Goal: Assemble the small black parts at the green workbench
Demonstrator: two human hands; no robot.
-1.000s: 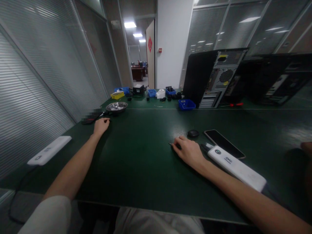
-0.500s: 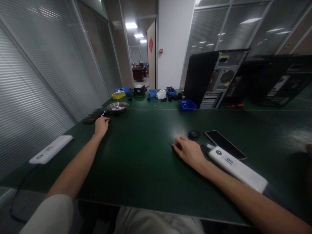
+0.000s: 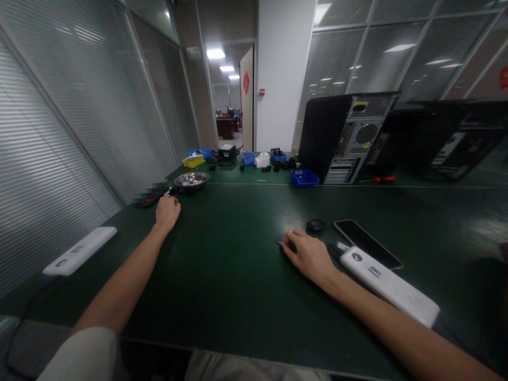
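Observation:
My right hand [image 3: 307,253] rests on the green table [image 3: 230,264], its fingers closed round a slim dark tool with a thin grey tip [image 3: 279,242] pointing left. Most of that tool is hidden by the fingers. Just beyond this hand sits a small round black object [image 3: 316,226]. Over on the left, my left hand [image 3: 167,212] is closed, with a bit of something dark showing at its fingers; what it is I cannot make out. Close to it are a shiny metal bowl [image 3: 191,181] with small things inside and a dark, partly pixelated object [image 3: 151,196].
White power banks, one at left [image 3: 81,251] and one at right [image 3: 391,286], trail cables. A phone [image 3: 367,243] lies beside the right one. Farther back stand a blue bin [image 3: 305,178], a yellow tray [image 3: 193,161] and a black computer tower [image 3: 329,137]. Glass partitions flank the table.
The view has tilted up slightly, so everything sits lower. My left hand has turned a little, its back now more toward me. The right hand keeps its grip and place.

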